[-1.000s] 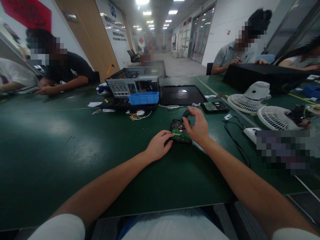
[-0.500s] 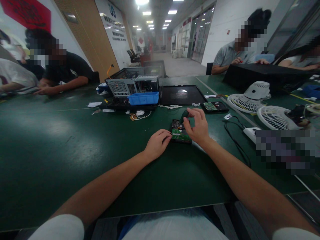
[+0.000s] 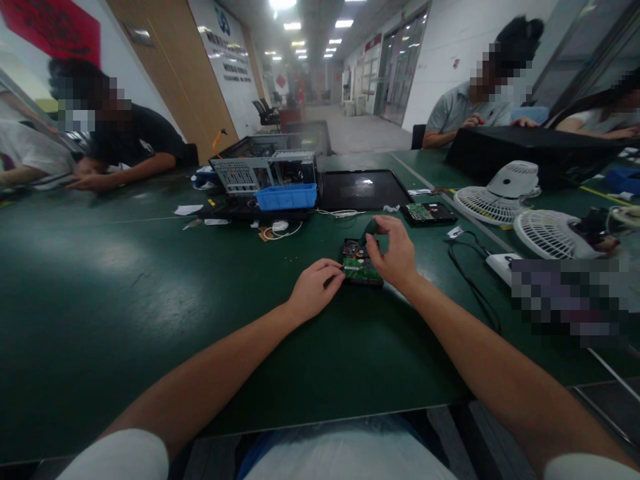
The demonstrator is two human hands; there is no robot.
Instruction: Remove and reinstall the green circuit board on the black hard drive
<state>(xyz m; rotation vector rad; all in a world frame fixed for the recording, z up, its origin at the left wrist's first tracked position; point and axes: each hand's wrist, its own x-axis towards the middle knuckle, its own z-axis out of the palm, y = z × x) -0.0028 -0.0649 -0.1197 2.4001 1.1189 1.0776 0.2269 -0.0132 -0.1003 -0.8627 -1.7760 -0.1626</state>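
A hard drive (image 3: 361, 270) with a green circuit board lies on the green table (image 3: 240, 373) in front of me. My left hand (image 3: 316, 288) pinches the drive's left edge between thumb and fingers. Over the drive's upper right part, my right hand (image 3: 395, 252) grips a dark green screwdriver handle (image 3: 370, 230), tilted above the drive. The tip of the screwdriver is too small to make out. A few tiny bits (image 3: 291, 258) lie on the table to the left of the drive.
An open computer case (image 3: 243, 175) stands behind, with a blue tray (image 3: 287, 197) before it. Further right are a black panel (image 3: 365, 189), a second drive (image 3: 431, 213), white fan parts (image 3: 493, 203) and a black cable (image 3: 467, 280). People sit at both far sides.
Both hands keep nearly the same place and hold. The whole view has shifted very slightly.
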